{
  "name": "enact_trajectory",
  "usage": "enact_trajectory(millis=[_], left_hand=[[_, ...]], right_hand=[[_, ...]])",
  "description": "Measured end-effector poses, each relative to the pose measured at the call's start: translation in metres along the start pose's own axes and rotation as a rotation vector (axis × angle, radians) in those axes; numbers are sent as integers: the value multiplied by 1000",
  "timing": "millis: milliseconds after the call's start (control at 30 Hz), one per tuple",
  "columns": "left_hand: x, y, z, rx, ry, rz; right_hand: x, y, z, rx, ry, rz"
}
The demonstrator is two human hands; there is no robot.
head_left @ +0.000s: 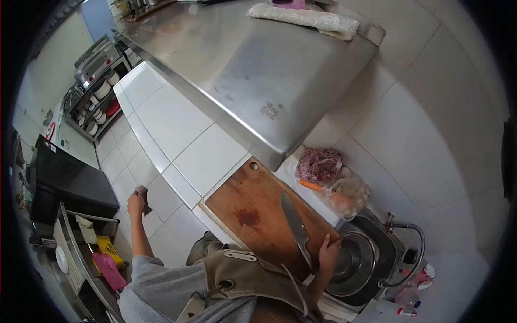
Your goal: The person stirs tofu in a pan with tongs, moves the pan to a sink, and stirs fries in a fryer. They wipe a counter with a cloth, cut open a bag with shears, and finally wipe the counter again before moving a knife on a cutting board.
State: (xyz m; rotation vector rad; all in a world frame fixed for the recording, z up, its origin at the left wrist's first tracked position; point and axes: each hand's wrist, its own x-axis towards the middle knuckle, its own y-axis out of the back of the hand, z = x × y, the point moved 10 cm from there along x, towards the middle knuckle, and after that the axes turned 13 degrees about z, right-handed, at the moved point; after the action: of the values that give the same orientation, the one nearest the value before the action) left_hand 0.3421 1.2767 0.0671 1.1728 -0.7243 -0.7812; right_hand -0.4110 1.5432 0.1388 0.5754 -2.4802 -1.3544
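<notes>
My left hand (137, 203) is held out over the floor at the left, its fingers closed round a small greyish-brown thing that I cannot make out. At the lower right, my right hand (328, 254) is at the corner of the wooden cutting board (226, 200), close to the knife's handle; the thumb stands apart from the other fingers, which are partly hidden. The knife (292, 216) lies on the board with its blade pointing away from me. A dark red wet stain (247, 217) marks the middle of the board.
A metal sink (384, 269) with a steel bowl (355, 264) and a curved faucet (423, 242) is at the right. Bags of food (319, 164) lie behind the board. A steel counter (242, 59) stands beyond the tiled ledge (177, 121). Shelves (75, 253) are at left.
</notes>
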Motion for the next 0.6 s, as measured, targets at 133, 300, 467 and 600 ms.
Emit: enact_trajectory(millis=[133,300,467,600], left_hand=[[-19,101,118,-504,-147,298],[-36,124,293,-676,-585,475],[-46,43,397,-272,-824,306],[-25,28,318,-372,-615,372]], right_hand=[[0,-2,-6,-13,-19,-87],[-2,2,-10,-36,-8,-99],[-1,-2,4,-36,4,-83],[0,-2,6,19,56,-82]])
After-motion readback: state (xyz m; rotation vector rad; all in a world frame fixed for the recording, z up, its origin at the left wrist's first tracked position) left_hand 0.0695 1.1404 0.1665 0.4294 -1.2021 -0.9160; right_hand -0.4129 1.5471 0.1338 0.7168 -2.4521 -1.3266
